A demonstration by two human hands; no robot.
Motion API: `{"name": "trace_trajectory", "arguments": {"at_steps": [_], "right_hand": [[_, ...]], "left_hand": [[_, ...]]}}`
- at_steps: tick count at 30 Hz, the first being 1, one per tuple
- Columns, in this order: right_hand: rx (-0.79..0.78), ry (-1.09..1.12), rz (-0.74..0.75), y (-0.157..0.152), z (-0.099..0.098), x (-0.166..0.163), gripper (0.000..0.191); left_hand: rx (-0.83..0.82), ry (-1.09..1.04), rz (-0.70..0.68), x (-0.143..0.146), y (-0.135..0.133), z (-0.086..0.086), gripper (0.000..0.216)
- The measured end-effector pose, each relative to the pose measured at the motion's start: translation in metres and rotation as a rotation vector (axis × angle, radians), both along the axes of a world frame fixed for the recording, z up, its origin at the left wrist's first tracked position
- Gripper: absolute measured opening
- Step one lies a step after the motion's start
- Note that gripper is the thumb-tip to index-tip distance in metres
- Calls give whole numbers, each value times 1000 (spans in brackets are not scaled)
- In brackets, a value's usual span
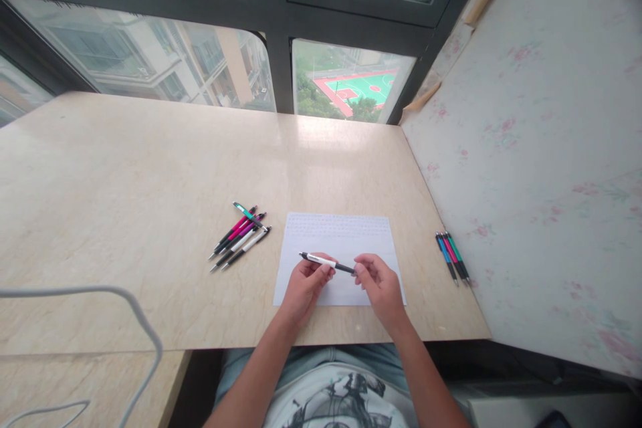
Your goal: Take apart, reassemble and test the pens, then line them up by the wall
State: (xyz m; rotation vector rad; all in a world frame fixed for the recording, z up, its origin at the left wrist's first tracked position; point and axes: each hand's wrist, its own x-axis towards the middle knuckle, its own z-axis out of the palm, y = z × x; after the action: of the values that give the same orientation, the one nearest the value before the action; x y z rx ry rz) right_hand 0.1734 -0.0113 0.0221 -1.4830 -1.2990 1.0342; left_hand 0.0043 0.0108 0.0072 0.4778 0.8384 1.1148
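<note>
The left hand (307, 284) pinches a white-and-black pen (315, 258) by its middle between thumb and fingers, while the right hand (380, 286) has its fingertips closed in at the pen's dark end. The pen slopes slightly above a sheet of paper (341, 242), which lies near the front edge of the desk (150, 207) with rows of writing along its far side. Left of the sheet is a loose pile of pens (237, 236); a row of coloured pens (452, 256) lies by the desk's right edge, towards the front corner.
</note>
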Motion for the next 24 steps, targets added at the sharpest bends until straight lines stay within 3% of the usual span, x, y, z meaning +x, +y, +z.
{"name": "trace_trajectory", "arguments": {"at_steps": [5, 12, 24], "right_hand": [[84, -119, 24, -4, 3, 0, 15], [82, -117, 25, -2, 1, 2, 20], [172, -339, 131, -3, 6, 7, 25]], "left_hand": [[-2, -22, 5, -2, 1, -1, 19], [24, 14, -35, -2, 0, 3, 20], [73, 113, -11, 2, 0, 5, 20]]}}
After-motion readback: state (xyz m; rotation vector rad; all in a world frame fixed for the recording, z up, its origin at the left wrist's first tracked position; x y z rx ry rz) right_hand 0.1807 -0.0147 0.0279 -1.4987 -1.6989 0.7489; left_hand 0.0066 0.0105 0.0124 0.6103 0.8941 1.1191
